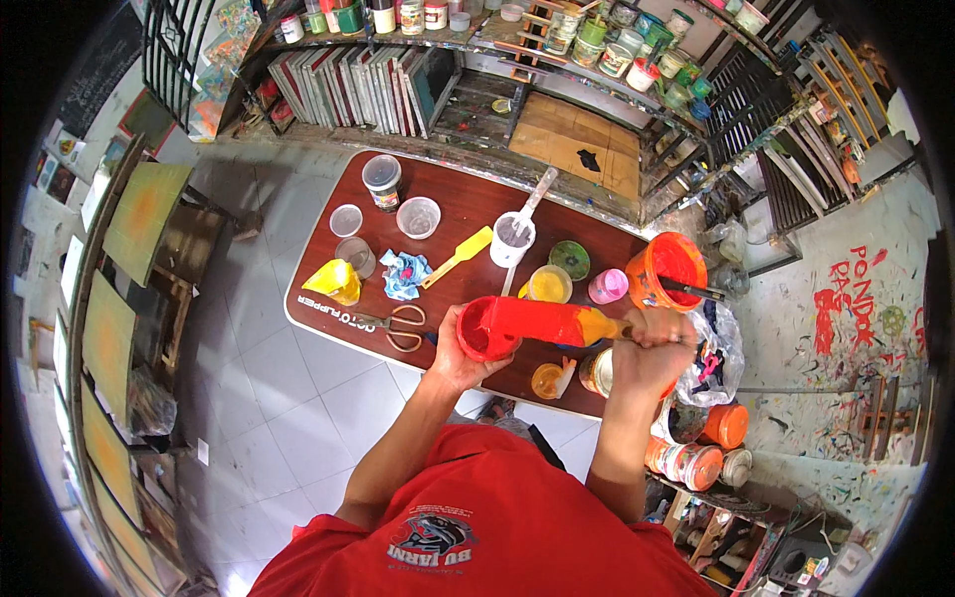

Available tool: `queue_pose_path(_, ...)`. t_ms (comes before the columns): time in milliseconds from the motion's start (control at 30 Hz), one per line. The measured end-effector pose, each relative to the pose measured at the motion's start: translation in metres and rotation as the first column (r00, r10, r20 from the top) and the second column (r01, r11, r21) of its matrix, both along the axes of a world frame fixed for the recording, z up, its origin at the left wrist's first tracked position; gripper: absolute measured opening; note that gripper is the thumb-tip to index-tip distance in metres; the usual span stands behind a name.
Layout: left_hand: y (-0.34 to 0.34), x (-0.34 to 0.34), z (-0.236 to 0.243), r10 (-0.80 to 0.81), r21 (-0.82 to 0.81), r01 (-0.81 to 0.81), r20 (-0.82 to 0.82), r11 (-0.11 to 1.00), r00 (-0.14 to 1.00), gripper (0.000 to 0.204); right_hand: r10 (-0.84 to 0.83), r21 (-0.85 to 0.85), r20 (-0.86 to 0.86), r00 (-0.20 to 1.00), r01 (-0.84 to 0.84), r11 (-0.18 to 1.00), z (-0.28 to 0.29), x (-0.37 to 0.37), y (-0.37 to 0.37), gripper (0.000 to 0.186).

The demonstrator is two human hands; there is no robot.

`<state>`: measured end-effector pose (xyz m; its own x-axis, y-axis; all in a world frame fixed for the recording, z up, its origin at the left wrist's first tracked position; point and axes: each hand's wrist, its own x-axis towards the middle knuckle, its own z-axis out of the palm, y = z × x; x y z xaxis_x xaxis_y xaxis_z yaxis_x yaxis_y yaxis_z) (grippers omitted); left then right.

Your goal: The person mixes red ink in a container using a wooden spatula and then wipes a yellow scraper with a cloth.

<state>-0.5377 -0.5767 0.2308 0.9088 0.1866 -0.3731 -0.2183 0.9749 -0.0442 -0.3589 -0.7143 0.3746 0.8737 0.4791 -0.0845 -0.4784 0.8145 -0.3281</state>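
Observation:
My left hand (pixel 466 358) is wrapped round a small tub (pixel 477 333) coated with red paint, above the near edge of the table. My right hand (pixel 649 348) is closed on the handle of a spatula (pixel 542 320). Red paint covers its wide blade, turning yellow-orange toward the handle, and its far end meets the tub's rim. Behind the blade stand a tub of yellow paint (pixel 547 286), a green-stained pot (pixel 569 259) and a pink-lidded jar (pixel 608 287). Scissors (pixel 404 326) lie left of my left hand.
On the brown table (pixel 323 244) are a yellow spatula (pixel 463 257), a blue rag (pixel 405 275), a yellow container (pixel 334 283) and a white cup (pixel 511 241) with a stirrer. An orange bucket (pixel 665 271) stands right, beside a plastic bag (pixel 724 353). Shelves with paint jars line the back.

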Motion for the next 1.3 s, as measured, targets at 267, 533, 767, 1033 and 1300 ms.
queue_pose_path(267, -0.010, 0.006, 0.009, 0.027, 0.097, -0.020, -0.065, 0.995, 0.998, 0.059, 0.052, 0.033, -0.447, 0.893, -0.041, 0.999, -0.057, 0.003, 0.014, 0.036)
queue_pose_path(533, -0.008, 0.000, -0.001, 0.058, 0.065, -0.059, 0.013, 0.996, 0.998, 0.063, 0.117, 0.079, -0.548, 0.828, -0.087, 0.993, -0.066, -0.002, 0.021, 0.035)
queue_pose_path(767, -0.011, 0.007, 0.004, 0.021, 0.105, -0.016, -0.042, 0.994, 0.999, 0.064, 0.127, 0.050, -0.623, 0.772, -0.123, 0.991, -0.079, -0.007, 0.032, 0.033)
queue_pose_path(1033, -0.009, 0.006, 0.017, 0.073, 0.139, -0.055, -0.124, 0.989, 0.990, 0.054, 0.026, -0.064, -0.514, 0.858, -0.068, 0.996, -0.099, 0.014, 0.018, 0.034)
queue_pose_path(1300, -0.008, 0.007, 0.015, 0.050, 0.085, -0.037, -0.156, 0.996, 0.987, 0.053, -0.021, -0.293, -0.240, 0.971, -0.052, 0.955, -0.066, 0.035, 0.008, 0.038)
